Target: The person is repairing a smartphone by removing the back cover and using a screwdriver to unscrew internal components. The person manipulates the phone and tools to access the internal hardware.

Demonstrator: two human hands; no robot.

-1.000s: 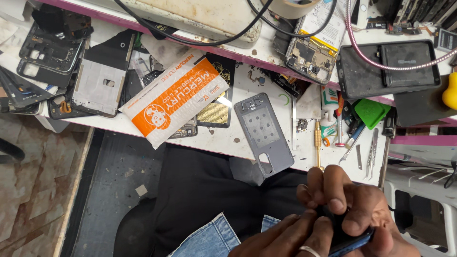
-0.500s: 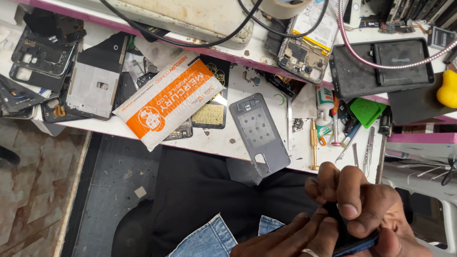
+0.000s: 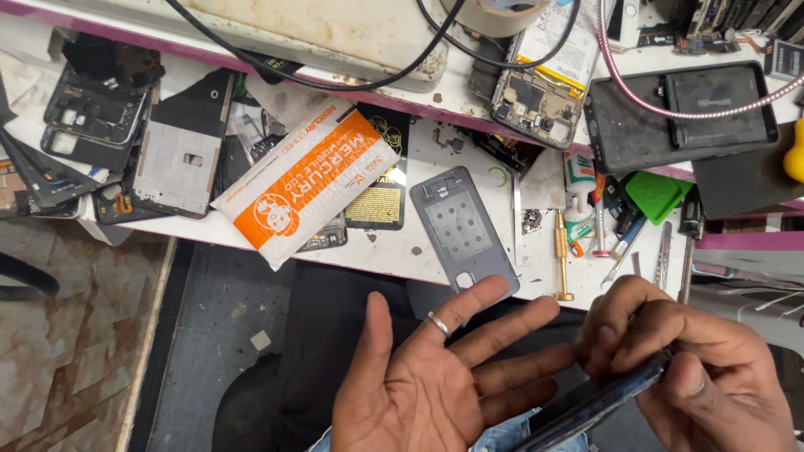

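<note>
My left hand is spread palm up over my lap, fingers apart, a ring on one finger, nothing in it. Just to its right, my right hand grips a dark, thin phone edge-on, with the thumb on its near edge and the fingers curled over the top. The left fingertips almost touch the phone's end. Both hands sit below the front edge of the white workbench.
On the bench lie a grey phone frame, an orange-and-white packet, dark back covers, an opened phone with its board showing, a brass screwdriver, tweezers and small tools, a pink cable.
My left hand has let go of the phone and opened palm up to the left. The right hand now holds the phone alone. The view has shifted slightly.
</note>
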